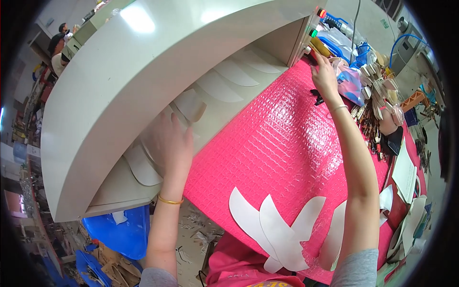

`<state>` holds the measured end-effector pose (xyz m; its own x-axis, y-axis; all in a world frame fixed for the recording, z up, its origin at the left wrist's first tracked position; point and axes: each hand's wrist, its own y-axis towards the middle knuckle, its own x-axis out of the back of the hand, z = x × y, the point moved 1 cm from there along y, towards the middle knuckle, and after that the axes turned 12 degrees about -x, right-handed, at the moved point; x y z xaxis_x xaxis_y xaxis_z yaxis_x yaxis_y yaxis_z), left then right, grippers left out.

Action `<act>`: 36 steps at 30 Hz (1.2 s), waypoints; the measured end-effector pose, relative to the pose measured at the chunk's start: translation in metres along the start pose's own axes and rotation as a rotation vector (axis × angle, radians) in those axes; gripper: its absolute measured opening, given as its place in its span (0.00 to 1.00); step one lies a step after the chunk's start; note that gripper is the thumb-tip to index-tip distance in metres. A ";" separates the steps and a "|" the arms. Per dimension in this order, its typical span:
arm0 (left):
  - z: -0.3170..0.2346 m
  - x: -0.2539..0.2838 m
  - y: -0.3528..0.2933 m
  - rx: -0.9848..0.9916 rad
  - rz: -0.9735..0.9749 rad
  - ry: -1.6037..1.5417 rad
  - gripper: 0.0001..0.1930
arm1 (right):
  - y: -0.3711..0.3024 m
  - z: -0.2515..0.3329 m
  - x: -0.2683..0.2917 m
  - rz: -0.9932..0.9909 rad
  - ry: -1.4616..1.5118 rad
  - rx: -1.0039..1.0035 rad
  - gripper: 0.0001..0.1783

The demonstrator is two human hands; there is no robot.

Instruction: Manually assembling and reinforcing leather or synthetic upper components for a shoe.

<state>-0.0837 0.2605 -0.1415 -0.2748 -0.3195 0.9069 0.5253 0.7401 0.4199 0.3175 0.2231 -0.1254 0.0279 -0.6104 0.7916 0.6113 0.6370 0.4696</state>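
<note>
My left hand [173, 146], blurred by motion, reaches into the long opening of a pale, curved-front machine [91, 119]. Its fingers look stretched apart over the light shelf, and I make out nothing held. Beside it lie white curved cut pieces [142, 167] and a curled piece with a tan edge [190, 105]. Farther along the shelf are more flat white pieces [217, 86]. My right hand [325, 76] is stretched to the machine's far right end, fingers apart, close to a small white knob [307, 49]. Whether it touches the knob I cannot tell.
Shiny pink sheeting [267, 153] covers the table; several white cut pieces [282, 229] overlap at its near edge. Tools and bundled templates [375, 100] crowd the right side. A red button [321, 13] and green button [313, 33] sit on the machine's end. Below is a blue bin [122, 234].
</note>
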 end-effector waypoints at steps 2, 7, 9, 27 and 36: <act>0.002 -0.007 -0.005 0.015 0.029 -0.044 0.23 | 0.013 -0.001 -0.016 -0.049 -0.014 0.077 0.24; -0.006 -0.009 -0.011 -0.008 0.120 -0.264 0.23 | 0.041 -0.017 -0.061 -0.007 -0.255 -0.037 0.28; -0.007 -0.010 -0.010 -0.007 0.107 -0.270 0.23 | 0.049 -0.024 -0.063 -0.008 -0.205 -0.038 0.29; -0.043 0.041 -0.067 -0.355 -0.021 -0.731 0.17 | -0.108 0.059 0.100 0.605 0.095 0.208 0.11; -0.121 0.090 -0.176 -0.750 0.241 -0.793 0.23 | -0.212 0.063 0.220 0.941 -0.264 0.073 0.11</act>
<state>-0.1035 0.0298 -0.1300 -0.3959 0.4504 0.8002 0.9133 0.1022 0.3943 0.1440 -0.0165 -0.0263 0.2958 0.2808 0.9130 0.3794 0.8426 -0.3821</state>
